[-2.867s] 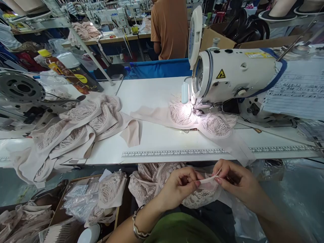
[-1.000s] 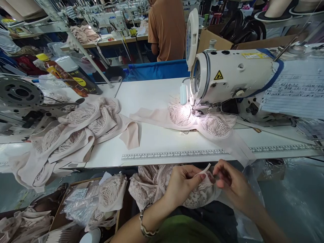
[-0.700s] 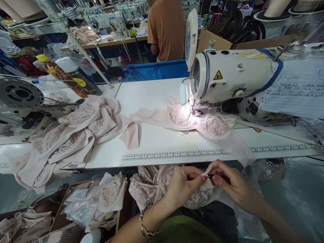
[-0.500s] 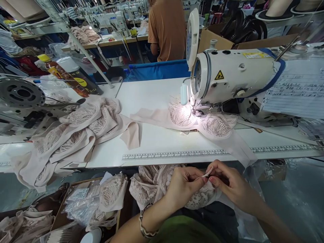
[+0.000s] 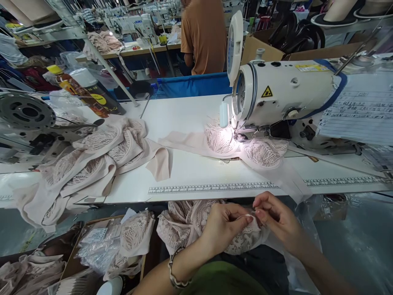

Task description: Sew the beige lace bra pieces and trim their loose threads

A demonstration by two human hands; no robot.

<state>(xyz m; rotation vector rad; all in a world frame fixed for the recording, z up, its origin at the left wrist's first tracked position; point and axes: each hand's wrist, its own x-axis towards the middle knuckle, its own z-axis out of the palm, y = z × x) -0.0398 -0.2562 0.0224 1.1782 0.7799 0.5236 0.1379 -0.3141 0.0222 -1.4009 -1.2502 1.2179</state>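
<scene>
While one lace piece (image 5: 244,242) is pinched at its edge by the left hand (image 5: 222,227) below the front of the white table (image 5: 190,172), one right hand (image 5: 281,221) is held just beside it; whether anything is gripped there cannot be told. One garment (image 5: 264,152) with two lace cups is laid under one sewing machine (image 5: 285,88). Farther left, one garment heap (image 5: 101,153), one yellow-capped bottle (image 5: 73,89) and one dark can (image 5: 102,95) are seen.

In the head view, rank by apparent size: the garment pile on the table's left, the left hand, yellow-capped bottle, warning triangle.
1. Garment pile
2. Left hand
3. Yellow-capped bottle
4. Warning triangle
The nearby hand may look enlarged.
</scene>
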